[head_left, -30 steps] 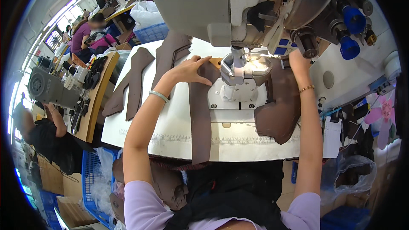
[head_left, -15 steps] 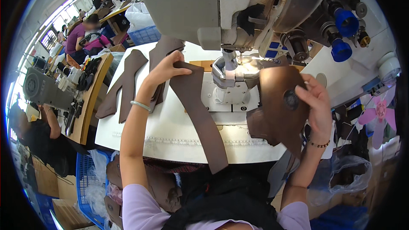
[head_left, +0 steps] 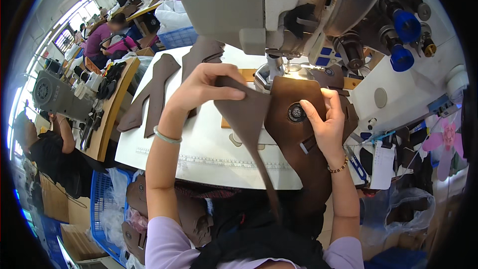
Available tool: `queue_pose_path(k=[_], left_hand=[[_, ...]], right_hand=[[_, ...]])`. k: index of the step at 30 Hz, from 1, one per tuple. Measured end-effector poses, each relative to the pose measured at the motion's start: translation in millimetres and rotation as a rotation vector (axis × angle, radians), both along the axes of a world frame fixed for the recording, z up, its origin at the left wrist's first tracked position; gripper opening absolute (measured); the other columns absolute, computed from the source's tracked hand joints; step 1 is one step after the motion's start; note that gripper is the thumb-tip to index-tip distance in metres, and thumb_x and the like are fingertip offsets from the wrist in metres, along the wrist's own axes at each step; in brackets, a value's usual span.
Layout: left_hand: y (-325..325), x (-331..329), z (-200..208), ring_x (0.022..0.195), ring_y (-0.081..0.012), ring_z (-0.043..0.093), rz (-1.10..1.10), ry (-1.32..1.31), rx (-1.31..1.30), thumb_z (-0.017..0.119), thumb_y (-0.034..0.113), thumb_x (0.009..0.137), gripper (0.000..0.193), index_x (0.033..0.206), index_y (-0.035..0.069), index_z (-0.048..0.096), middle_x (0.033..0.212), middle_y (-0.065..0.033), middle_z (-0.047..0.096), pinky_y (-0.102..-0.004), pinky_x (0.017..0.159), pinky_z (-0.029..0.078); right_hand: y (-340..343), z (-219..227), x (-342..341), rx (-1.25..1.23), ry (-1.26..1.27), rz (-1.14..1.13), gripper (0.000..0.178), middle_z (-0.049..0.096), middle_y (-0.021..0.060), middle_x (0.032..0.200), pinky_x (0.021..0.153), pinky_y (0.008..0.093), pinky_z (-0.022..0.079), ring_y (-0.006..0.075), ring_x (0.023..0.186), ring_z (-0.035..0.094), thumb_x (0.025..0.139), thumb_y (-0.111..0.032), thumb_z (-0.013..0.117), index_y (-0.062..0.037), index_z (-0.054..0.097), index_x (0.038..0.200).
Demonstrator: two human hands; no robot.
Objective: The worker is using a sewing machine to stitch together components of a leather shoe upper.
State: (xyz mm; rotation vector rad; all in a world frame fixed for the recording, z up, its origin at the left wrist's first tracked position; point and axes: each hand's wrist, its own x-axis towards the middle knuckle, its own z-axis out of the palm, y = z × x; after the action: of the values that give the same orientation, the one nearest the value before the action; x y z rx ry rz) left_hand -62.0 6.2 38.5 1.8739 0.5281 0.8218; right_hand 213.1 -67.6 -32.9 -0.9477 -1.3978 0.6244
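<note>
In my left hand a long dark brown leather-like panel is pinched by its upper edge, its narrow end hanging toward my lap. My right hand grips another brown panel by its right side, the thumb beside a round black badge. A small slot with a light tab shows below the badge. Both panels are raised in front of the sewing machine, their near edges almost meeting. Behind the right-hand panel, the machine's needle area is partly hidden.
More brown cut pieces lie on the white table at the left. Blue-handled snips and a paper slip are at the right. A blue basket stands lower left. Other people work in the left background.
The right-hand panel has moved left and turned its badge toward me, in front of the machine's needle area. My left hand has shifted slightly right and down, tilting its panel.
</note>
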Motion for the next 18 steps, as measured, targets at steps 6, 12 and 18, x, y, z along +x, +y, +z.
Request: queue_pose_path(k=[6,12,18], left_hand=[[-21.2,40.7,3.2,0.08,-0.0085,0.061,0.424,0.1,0.049,0.075,0.017,0.082,0.022,0.096,0.001,0.068,0.085,-0.0037,0.067,-0.0223,0.069,0.048],[-34.3,53.5,-17.3,0.094,-0.0253,0.06,0.682,0.106,0.794,0.076,0.013,0.075,0.031,0.105,0.014,0.069,0.098,-0.0084,0.061,-0.0344,0.081,0.047],[-25.2,51.0,-28.3,0.113,-0.0314,0.057,0.46,0.17,1.322,0.066,-0.001,0.067,0.048,0.114,0.006,0.066,0.118,-0.0113,0.058,-0.0451,0.098,0.045]], right_hand=[[2.3,-3.9,3.4,0.087,-0.006,0.009,0.028,0.064,0.0073,0.096,0.078,0.0241,0.047,0.0102,0.088,0.058,0.087,-0.01,0.071,0.0004,0.053,0.106],[-4.4,29.8,14.6,-0.107,0.025,0.133,0.021,0.064,0.0054,0.094,0.075,0.0207,0.047,0.006,0.087,0.058,0.089,-0.01,0.067,-0.0014,0.053,0.101],[5.9,41.3,17.7,-0.228,0.112,0.202,0.02,0.065,0.0068,0.091,0.071,0.0203,0.049,0.006,0.082,0.06,0.09,-0.011,0.066,-0.0002,0.053,0.1]])
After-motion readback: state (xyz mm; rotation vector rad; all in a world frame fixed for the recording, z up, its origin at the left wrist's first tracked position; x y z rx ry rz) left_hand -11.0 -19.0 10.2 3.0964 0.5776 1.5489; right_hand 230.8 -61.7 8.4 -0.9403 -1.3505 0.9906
